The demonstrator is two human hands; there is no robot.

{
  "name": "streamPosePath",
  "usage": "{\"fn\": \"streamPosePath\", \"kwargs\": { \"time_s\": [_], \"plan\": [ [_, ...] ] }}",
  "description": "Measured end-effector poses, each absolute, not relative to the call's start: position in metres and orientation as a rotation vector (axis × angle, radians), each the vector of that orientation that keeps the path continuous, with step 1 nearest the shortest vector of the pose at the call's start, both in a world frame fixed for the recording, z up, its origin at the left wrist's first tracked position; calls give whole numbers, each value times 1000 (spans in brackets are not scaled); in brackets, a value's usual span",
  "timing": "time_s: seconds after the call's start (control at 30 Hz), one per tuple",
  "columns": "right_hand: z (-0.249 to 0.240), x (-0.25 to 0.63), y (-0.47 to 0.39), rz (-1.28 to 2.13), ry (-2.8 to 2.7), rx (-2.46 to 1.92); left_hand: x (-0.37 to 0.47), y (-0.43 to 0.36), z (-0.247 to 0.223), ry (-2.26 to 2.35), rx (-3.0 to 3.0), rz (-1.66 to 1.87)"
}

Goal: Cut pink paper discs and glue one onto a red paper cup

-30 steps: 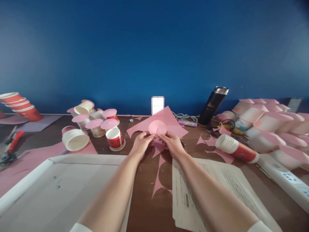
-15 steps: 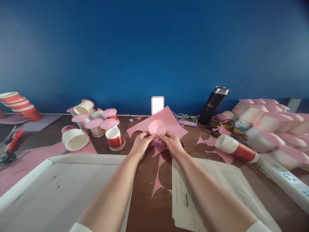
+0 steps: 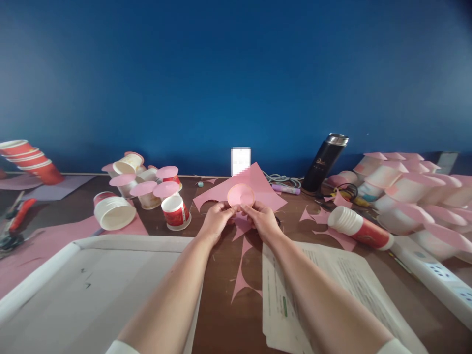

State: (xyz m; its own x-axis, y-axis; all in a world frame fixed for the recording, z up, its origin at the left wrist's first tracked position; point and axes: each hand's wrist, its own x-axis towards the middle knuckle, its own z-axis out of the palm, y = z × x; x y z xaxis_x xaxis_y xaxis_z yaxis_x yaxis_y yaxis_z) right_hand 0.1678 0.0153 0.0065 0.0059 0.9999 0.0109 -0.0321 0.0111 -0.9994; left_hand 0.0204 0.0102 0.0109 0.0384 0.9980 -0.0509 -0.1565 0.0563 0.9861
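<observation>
Between the fingertips of both hands is a round pink paper disc (image 3: 240, 193) with a thin orange edge. My left hand (image 3: 217, 220) pinches its lower left side, and my right hand (image 3: 263, 220) grips the lower right side. Whatever lies under the disc is hidden. Behind it spreads a pink paper sheet (image 3: 264, 183) with a curved cut in its edge. Pink offcuts (image 3: 241, 275) lie on the brown table below my hands. To the left stands a red and white paper cup (image 3: 175, 212), near other cups topped with pink discs.
A white box lid (image 3: 132, 290) and printed papers (image 3: 342, 285) flank my forearms. At the right are a black flask (image 3: 322, 164), a stack of cups (image 3: 363, 228), a power strip (image 3: 435, 275) and several pink-topped cups (image 3: 401, 196). A blue wall (image 3: 236, 73) rises behind.
</observation>
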Motion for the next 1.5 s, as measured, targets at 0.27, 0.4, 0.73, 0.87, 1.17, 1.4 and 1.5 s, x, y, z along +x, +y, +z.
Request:
{"fn": "streamPosePath", "kwargs": {
  "time_s": [0.27, 0.4, 0.73, 0.87, 1.17, 1.4, 1.5],
  "plan": [
    [6, 169, 16, 1152, -1245, -1217, 20, 11, 9, 1099, 1103, 1214],
    [7, 168, 15, 1159, -1235, -1232, 20, 11, 11, 1125, 1116, 1205],
    [4, 168, 16, 1127, -1277, -1224, 22, 8, 15, 1142, 1165, 1203],
    [7, 167, 15, 1132, -1264, -1225, 23, 8, 16, 1143, 1134, 1238],
    [10, 169, 16, 1253, -1057, -1140, 25, 5, 22, 1111, 1193, 1191],
    [9, 167, 17, 1265, -945, -1108, 25, 5, 20, 1155, 1254, 1173],
    [9, 166, 17, 1251, -911, -1114, 25, 9, 15, 1164, 1287, 1194]
  ]
}}
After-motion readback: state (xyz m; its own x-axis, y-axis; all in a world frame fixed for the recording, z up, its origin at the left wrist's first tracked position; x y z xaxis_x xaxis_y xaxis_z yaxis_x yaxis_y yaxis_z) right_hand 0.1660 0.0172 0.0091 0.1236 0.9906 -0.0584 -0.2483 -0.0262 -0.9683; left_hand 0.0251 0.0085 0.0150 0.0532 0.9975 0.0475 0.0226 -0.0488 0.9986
